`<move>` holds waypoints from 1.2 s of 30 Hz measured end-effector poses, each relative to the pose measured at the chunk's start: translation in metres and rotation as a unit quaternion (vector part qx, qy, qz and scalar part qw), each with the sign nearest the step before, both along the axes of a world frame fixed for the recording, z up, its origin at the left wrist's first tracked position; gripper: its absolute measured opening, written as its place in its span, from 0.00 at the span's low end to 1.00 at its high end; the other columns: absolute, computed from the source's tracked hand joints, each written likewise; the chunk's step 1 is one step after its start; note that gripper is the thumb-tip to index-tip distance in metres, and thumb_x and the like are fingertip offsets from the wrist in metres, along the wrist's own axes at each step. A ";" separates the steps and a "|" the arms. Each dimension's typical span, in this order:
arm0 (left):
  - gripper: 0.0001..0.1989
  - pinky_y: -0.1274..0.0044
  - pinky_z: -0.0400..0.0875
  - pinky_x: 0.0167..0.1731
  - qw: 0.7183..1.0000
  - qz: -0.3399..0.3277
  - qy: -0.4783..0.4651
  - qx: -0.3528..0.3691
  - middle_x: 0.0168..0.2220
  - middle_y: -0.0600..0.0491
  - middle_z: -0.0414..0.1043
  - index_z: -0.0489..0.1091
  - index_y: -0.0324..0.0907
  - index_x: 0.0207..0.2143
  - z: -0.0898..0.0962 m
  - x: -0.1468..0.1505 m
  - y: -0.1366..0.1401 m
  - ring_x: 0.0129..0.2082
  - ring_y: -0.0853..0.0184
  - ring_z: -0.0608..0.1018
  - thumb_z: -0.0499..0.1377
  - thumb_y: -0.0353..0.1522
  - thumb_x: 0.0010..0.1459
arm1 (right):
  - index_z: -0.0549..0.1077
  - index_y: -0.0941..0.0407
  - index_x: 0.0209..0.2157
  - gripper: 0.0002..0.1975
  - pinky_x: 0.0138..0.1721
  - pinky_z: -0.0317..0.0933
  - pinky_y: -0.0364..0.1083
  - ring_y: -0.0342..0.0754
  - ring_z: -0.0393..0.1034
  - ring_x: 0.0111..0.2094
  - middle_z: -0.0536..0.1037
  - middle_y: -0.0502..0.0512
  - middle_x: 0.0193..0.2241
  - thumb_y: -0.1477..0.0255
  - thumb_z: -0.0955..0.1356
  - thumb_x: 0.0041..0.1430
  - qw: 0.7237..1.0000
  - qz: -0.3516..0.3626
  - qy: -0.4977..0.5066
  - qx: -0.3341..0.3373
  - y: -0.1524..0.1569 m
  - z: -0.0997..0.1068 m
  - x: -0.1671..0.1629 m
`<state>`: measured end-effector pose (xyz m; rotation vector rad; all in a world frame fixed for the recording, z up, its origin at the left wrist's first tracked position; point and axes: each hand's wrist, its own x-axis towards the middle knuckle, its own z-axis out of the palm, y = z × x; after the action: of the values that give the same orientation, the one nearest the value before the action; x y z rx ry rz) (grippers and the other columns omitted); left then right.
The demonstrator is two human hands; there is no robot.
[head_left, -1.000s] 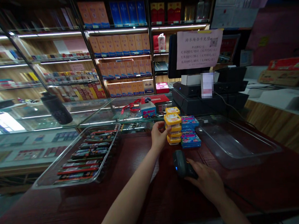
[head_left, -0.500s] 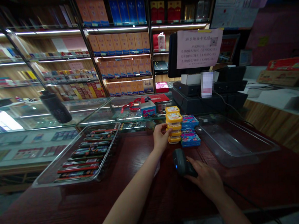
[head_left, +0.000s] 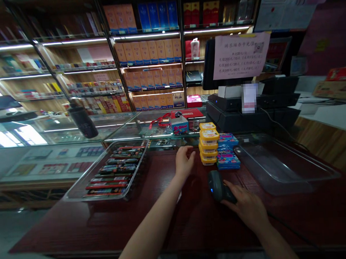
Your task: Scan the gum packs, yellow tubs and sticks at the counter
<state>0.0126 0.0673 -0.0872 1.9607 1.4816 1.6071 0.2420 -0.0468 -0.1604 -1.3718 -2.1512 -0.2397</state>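
Note:
My left hand (head_left: 185,162) is open in the air, thumb and fingers apart, a short gap left of a stack of yellow-lidded tubs (head_left: 209,145). Nothing shows between its fingers. The stack stands on the dark red counter (head_left: 108,227), its upper tubs slightly offset. Right beside it are piled small blue and pink packets (head_left: 228,157). My right hand (head_left: 246,206) is wrapped round the handle of a black barcode scanner (head_left: 218,186) with a blue light. The scanner's head points forward and left, just in front of the stack.
On the left sits a clear tray (head_left: 67,195) of dark, slim packs. To the right lies another clear tray (head_left: 289,170). Behind stand a monitor (head_left: 209,67) with a paper sign, a small blue box (head_left: 180,126) and a glass case. A black bottle (head_left: 83,120) is at the left.
My left hand has let go of the yellow-lidded tubs and drawn slightly left of them. The view has turned a little left. The scanner stays in my right hand.

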 end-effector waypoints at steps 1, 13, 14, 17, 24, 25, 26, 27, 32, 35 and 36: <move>0.09 0.74 0.70 0.39 0.999 0.021 0.038 0.001 0.36 0.50 0.70 0.70 0.40 0.38 0.003 -0.011 -0.005 0.37 0.67 0.73 0.58 0.27 0.52 | 0.63 0.56 0.55 0.26 0.34 0.67 0.48 0.52 0.74 0.39 0.77 0.60 0.43 0.56 0.62 0.60 1.000 0.002 -0.002 0.003 0.000 -0.001 0.001; 0.13 0.67 0.67 0.43 0.812 0.398 0.368 -0.214 0.43 0.39 0.68 0.70 0.34 0.43 0.049 -0.138 -0.059 0.46 0.54 0.71 0.52 0.28 0.56 | 0.63 0.55 0.54 0.26 0.33 0.68 0.48 0.52 0.75 0.39 0.76 0.59 0.46 0.54 0.59 0.61 0.999 -0.009 -0.033 -0.002 -0.003 -0.005 0.003; 0.14 0.69 0.68 0.42 0.811 0.385 0.368 -0.243 0.43 0.39 0.69 0.70 0.34 0.43 0.049 -0.144 -0.059 0.45 0.55 0.73 0.50 0.27 0.57 | 0.63 0.55 0.54 0.26 0.33 0.68 0.48 0.52 0.75 0.39 0.76 0.59 0.46 0.54 0.59 0.61 0.999 -0.015 -0.034 -0.002 -0.003 -0.005 0.003; 0.15 0.72 0.69 0.43 0.824 0.331 0.378 -0.261 0.42 0.39 0.71 0.73 0.33 0.40 0.049 -0.157 -0.056 0.43 0.58 0.75 0.48 0.24 0.57 | 0.62 0.54 0.55 0.26 0.32 0.67 0.49 0.53 0.75 0.37 0.77 0.59 0.45 0.53 0.58 0.61 0.998 -0.035 -0.045 -0.002 -0.005 -0.004 0.002; 0.14 0.73 0.70 0.43 0.839 0.314 0.376 -0.238 0.40 0.41 0.72 0.74 0.34 0.36 0.044 -0.155 -0.055 0.42 0.58 0.76 0.50 0.22 0.52 | 0.64 0.54 0.54 0.26 0.34 0.67 0.49 0.53 0.75 0.38 0.77 0.59 0.44 0.53 0.58 0.61 0.999 -0.023 -0.046 -0.008 -0.005 -0.002 -0.002; 0.14 0.73 0.70 0.43 0.841 0.310 0.375 -0.234 0.40 0.40 0.72 0.74 0.34 0.36 0.043 -0.152 -0.056 0.42 0.58 0.76 0.50 0.22 0.52 | 0.64 0.54 0.54 0.26 0.35 0.67 0.49 0.53 0.75 0.37 0.77 0.59 0.44 0.52 0.58 0.61 0.999 -0.025 -0.045 -0.008 -0.005 -0.002 -0.002; 0.13 0.73 0.70 0.44 0.845 0.306 0.374 -0.230 0.40 0.40 0.71 0.74 0.34 0.36 0.043 -0.148 -0.056 0.43 0.58 0.75 0.51 0.23 0.53 | 0.64 0.54 0.54 0.27 0.35 0.67 0.49 0.53 0.75 0.37 0.77 0.59 0.43 0.52 0.58 0.61 0.999 -0.025 -0.045 -0.007 -0.005 -0.002 -0.003; 0.13 0.72 0.69 0.44 0.848 0.302 0.373 -0.227 0.40 0.40 0.71 0.74 0.34 0.36 0.042 -0.144 -0.055 0.43 0.58 0.75 0.51 0.24 0.53 | 0.64 0.54 0.54 0.27 0.35 0.67 0.49 0.53 0.75 0.37 0.77 0.59 0.43 0.52 0.58 0.61 0.999 -0.023 -0.044 -0.007 -0.005 -0.002 -0.003; 0.12 0.73 0.69 0.44 0.859 0.281 0.357 -0.236 0.42 0.40 0.70 0.74 0.34 0.36 0.043 -0.114 -0.051 0.43 0.58 0.75 0.51 0.27 0.56 | 0.63 0.54 0.54 0.26 0.35 0.67 0.49 0.53 0.75 0.39 0.76 0.59 0.46 0.53 0.58 0.61 0.999 -0.007 -0.031 -0.014 -0.004 -0.003 -0.003; 0.12 0.74 0.68 0.46 0.863 0.278 0.343 -0.245 0.43 0.40 0.70 0.74 0.33 0.37 0.045 -0.093 -0.048 0.44 0.60 0.74 0.52 0.26 0.56 | 0.63 0.54 0.54 0.26 0.34 0.67 0.49 0.53 0.74 0.40 0.76 0.59 0.46 0.53 0.58 0.61 1.000 -0.008 -0.027 -0.013 -0.002 -0.006 -0.003; 0.12 0.74 0.68 0.46 0.864 0.278 0.338 -0.248 0.43 0.39 0.70 0.74 0.32 0.38 0.045 -0.087 -0.047 0.44 0.60 0.74 0.52 0.26 0.56 | 0.64 0.54 0.54 0.26 0.34 0.67 0.49 0.54 0.74 0.39 0.76 0.59 0.45 0.53 0.58 0.61 1.000 -0.010 -0.026 -0.009 -0.002 -0.007 -0.002</move>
<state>-0.0744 0.0205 -0.0423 1.9485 2.5878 0.4930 0.2397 -0.0486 -0.1678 -1.4118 -2.1876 -0.2674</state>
